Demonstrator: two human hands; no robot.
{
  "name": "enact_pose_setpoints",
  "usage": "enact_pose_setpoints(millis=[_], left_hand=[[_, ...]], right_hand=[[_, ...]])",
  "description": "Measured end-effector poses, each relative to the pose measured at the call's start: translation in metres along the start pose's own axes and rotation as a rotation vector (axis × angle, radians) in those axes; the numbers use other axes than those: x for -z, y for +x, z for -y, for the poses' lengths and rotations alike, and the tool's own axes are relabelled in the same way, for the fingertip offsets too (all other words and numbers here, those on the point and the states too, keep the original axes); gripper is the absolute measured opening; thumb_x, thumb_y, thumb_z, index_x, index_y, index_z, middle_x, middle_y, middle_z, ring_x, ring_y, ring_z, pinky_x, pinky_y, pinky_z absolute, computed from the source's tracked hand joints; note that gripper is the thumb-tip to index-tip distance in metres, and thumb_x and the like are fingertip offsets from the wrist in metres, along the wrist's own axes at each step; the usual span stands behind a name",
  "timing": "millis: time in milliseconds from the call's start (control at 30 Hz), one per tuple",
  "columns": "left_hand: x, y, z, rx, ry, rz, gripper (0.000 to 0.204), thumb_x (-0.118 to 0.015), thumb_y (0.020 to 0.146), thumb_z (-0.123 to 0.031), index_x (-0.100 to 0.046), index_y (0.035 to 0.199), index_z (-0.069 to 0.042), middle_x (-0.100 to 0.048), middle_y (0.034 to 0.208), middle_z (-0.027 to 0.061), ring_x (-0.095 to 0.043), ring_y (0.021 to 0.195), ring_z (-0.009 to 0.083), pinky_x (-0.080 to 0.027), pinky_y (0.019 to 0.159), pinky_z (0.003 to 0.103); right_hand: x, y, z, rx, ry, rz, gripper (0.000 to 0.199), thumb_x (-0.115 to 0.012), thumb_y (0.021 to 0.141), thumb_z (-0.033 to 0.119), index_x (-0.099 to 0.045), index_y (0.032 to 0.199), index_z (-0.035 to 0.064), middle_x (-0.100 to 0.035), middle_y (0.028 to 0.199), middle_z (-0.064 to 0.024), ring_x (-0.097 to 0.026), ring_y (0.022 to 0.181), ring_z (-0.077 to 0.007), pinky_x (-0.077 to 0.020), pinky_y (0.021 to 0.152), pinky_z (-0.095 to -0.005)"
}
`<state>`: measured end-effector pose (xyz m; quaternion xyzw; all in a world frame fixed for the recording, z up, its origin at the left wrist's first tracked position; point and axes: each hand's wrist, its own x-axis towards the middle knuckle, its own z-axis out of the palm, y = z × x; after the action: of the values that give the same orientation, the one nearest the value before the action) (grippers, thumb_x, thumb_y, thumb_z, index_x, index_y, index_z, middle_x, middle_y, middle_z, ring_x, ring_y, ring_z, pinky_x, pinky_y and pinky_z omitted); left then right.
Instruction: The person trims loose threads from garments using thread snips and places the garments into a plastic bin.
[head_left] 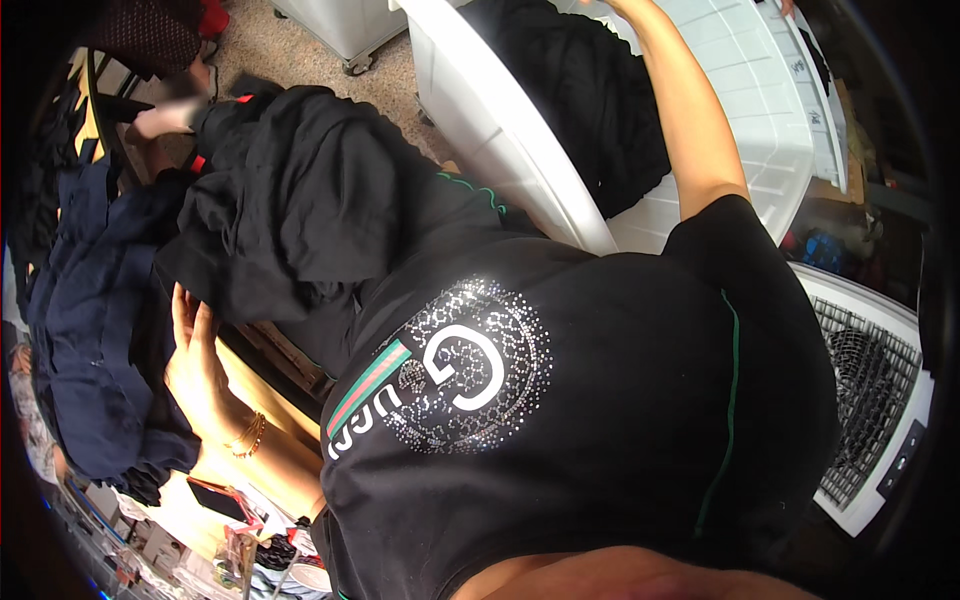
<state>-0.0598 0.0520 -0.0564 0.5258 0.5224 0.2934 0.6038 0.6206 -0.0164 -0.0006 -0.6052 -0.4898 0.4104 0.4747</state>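
My left hand [197, 375], with a bracelet at the wrist, has its fingers stretched out. Their tips touch the lower edge of a bunched black cloth [310, 180], perhaps a garment, lying against the front of my body. Whether the fingertips pinch its edge is hard to make out. Beside that hand is a heap of dark navy fabric [100, 330]. My right arm reaches over a large white plastic bin [510, 130] holding a pile of black cloth [580, 110]. Only a sliver of my right hand [596, 3] shows at the top edge; its fingers are cut off.
Another person in a dark dotted garment [140, 35] is at the upper left, with a blurred bare limb nearby. A wheeled grey container [340, 25] stands on the speckled floor. A white-framed grille [860, 390] is at right. A dark phone [220, 498] lies at lower left.
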Motion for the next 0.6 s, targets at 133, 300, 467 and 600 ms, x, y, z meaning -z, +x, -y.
enact_pose_setpoints(millis=[133, 300, 467, 600], left_hand=[[-0.015, 0.011, -0.034, -0.212, 0.266, -0.091, 0.054, -0.055, 0.099, -0.012, -0.037, 0.150, -0.007, -0.045, 0.147, 0.0155, -0.046, 0.133, 0.0232, -0.034, 0.111, 0.035], [-0.052, -0.016, -0.071, -0.499, 0.473, -0.348, 0.047, -0.054, 0.093, -0.001, -0.051, 0.139, -0.004, -0.054, 0.138, 0.0115, -0.052, 0.126, 0.0218, -0.041, 0.105, 0.032], [-0.137, 0.017, -0.052, -0.481, 0.912, -0.083, 0.051, -0.063, 0.092, -0.023, -0.051, 0.138, -0.004, -0.041, 0.150, 0.0169, -0.034, 0.142, 0.0336, -0.028, 0.116, 0.044], [-0.156, 0.021, 0.033, -0.374, 0.950, -0.152, 0.064, -0.050, 0.100, -0.039, -0.032, 0.150, -0.003, -0.034, 0.154, 0.0200, -0.030, 0.144, 0.0348, -0.019, 0.118, 0.056]], right_hand=[[0.053, -0.064, -0.076, -0.609, -1.021, -0.377, 0.046, -0.077, 0.075, 0.050, -0.070, 0.075, 0.0051, -0.068, 0.065, -0.0065, -0.050, 0.039, -0.0102, -0.0390, 0.044, -0.0266], [0.008, -0.067, -0.140, -0.844, -0.677, -0.274, 0.077, -0.075, 0.063, 0.072, -0.069, 0.083, -0.0028, -0.059, 0.059, -0.0074, -0.062, 0.057, -0.0171, -0.0485, 0.054, -0.0314], [-0.034, -0.091, -0.168, -0.846, -0.569, -0.483, 0.083, -0.084, 0.061, 0.062, -0.066, 0.112, -0.0008, -0.068, 0.098, -0.0130, -0.067, 0.084, -0.0215, -0.0568, 0.061, -0.0296], [-0.022, -0.067, -0.197, -0.907, -0.973, -0.385, 0.070, -0.085, 0.065, 0.048, -0.065, 0.112, -0.0003, -0.070, 0.105, -0.0196, -0.070, 0.091, -0.0340, -0.0552, 0.076, -0.0422]])
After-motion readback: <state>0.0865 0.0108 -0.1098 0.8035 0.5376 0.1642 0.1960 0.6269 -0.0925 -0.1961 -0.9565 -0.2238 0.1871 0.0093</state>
